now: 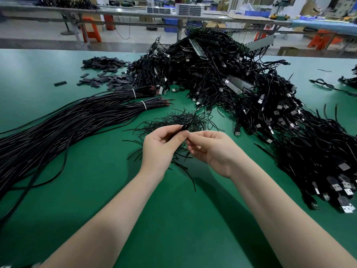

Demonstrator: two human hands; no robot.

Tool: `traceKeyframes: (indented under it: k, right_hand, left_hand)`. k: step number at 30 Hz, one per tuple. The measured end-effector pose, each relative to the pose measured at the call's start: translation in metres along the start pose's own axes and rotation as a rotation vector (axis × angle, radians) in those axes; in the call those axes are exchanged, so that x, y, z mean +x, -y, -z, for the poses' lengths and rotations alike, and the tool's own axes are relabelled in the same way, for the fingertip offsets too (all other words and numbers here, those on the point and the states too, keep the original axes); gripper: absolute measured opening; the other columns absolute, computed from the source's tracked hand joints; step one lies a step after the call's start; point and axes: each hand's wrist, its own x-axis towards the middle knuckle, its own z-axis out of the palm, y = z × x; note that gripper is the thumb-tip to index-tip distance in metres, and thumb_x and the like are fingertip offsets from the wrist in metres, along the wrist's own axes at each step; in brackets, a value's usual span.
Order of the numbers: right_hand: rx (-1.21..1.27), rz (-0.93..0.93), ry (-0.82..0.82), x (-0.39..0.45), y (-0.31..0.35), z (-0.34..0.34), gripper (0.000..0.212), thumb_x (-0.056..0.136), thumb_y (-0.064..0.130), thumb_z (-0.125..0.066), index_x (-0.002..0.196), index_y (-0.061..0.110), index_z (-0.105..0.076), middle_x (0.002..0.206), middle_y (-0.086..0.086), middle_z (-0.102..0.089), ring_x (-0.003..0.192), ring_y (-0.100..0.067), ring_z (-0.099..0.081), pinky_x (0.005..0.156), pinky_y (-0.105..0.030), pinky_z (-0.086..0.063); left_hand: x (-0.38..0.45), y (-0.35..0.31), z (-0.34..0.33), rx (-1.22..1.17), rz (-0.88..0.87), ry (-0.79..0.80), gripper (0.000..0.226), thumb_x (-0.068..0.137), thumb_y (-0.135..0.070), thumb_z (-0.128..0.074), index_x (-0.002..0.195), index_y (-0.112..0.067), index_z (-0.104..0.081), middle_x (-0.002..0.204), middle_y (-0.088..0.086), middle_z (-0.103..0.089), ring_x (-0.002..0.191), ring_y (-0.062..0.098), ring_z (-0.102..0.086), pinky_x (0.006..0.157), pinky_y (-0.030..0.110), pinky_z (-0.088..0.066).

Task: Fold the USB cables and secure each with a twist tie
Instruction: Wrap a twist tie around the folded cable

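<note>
Hands pinch 1 folded cable (188, 123) — left hand (160, 149), right hand (210, 149) — its length tilting up-right, away from the person

Two bare forearms, no sleeves in view. Left hand (160, 146) and right hand (210, 149) bare: no gloves, no rings seen. Fingers (199, 135) with short nails. Wrists without watch or band.

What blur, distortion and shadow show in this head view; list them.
Head view: the far workbenches are blurred; the wide lens bows the green table edge; forearm shadows fall soft on the mat; white glare on the USB plugs; the left hand and right hand are sharp.
</note>
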Motion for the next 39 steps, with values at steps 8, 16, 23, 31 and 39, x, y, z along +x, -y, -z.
traceKeyframes:
  k: [8,16,23,31,39]
  right_hand:
    - [-1.338,1.097,-0.353,0.008,-0.024,0.004,0.01,0.076,-0.009,-0.073,0.082,-0.003,-0.067,0.075,-0.013,-0.065,0.07,-0.034,-0.061,0.061,-0.038,-0.053]
    - [-1.305,1.067,-0.364,0.003,-0.024,-0.004,0.013,0.085,0.005,-0.058,0.086,-0.001,-0.069,0.079,-0.01,-0.063,0.07,-0.031,-0.057,0.057,-0.038,-0.051]
    - [-1.06,1.022,-0.234,0.005,-0.016,0.0,0.014,0.089,0.006,-0.062,0.093,0.005,-0.075,0.079,-0.01,-0.063,0.073,-0.029,-0.059,0.063,-0.037,-0.051]
    - [-0.871,0.872,-0.232,0.009,-0.017,0.004,0.014,0.084,0.012,-0.073,0.095,0.019,-0.075,0.08,0.013,-0.066,0.078,-0.002,-0.059,0.073,-0.011,-0.045]
    - [-0.681,0.672,-0.116,0.004,-0.01,0.005,0.023,0.083,0.014,-0.075,0.084,0.033,-0.063,0.076,0.009,-0.069,0.07,-0.001,-0.063,0.067,-0.013,-0.048]
  left_hand:
    - [-0.004,-0.003,-0.007,-0.011,0.304,-0.1,0.018,0.081,-0.042,-0.076,0.08,-0.024,-0.078,0.073,-0.005,-0.073,0.059,0.009,-0.061,0.052,0.021,-0.047]
    - [-0.007,-0.007,-0.008,0.005,0.233,0.081,0.055,0.077,-0.066,-0.066,0.089,-0.014,-0.076,0.084,0.007,-0.07,0.078,0.021,-0.06,0.077,0.04,-0.049]
    - [-0.008,-0.013,-0.004,-0.098,0.278,0.186,0.037,0.076,-0.053,-0.062,0.076,-0.019,-0.076,0.077,0.003,-0.067,0.07,0.013,-0.062,0.066,0.024,-0.053]
    - [-0.008,-0.012,-0.004,-0.21,0.347,0.184,0.036,0.083,-0.045,-0.06,0.088,-0.012,-0.075,0.093,0.007,-0.074,0.084,0.012,-0.069,0.069,0.022,-0.055]
    - [-0.008,-0.014,-0.003,-0.155,0.353,0.15,0.026,0.093,-0.032,-0.06,0.081,-0.018,-0.078,0.088,0.003,-0.075,0.08,0.01,-0.069,0.074,0.028,-0.055]
